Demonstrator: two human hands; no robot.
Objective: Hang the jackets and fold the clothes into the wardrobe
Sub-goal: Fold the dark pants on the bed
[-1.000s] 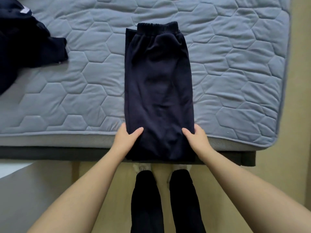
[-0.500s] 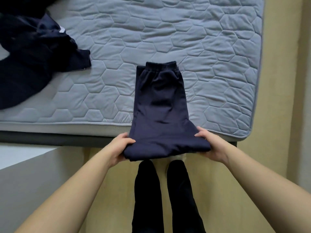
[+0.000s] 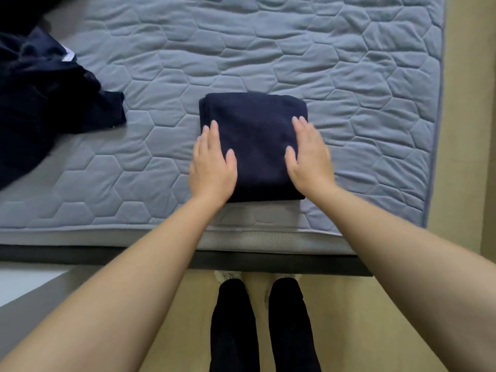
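Pressing down on folded trousers (image 3: 252, 146) with both hands, palms flat, fingers straight and close together, gripping nothing. Left hand (image 3: 212, 167) on bundle's 9 o'clock side, right hand (image 3: 308, 157) on 3 o'clock side; equally near. Lying on bed (image 3: 349, 89) toward its 6 o'clock edge, straight ahead of wrists; roughly square, slightly longer along 12–6. Soft matte navy knit, stacked layers showing at 9 o'clock edge. Quilted grey hexagon stitching underneath. Loose dark clothes (image 3: 48, 103) heaped at 10 o'clock, well apart. Probably next: sliding under both sides to lift.
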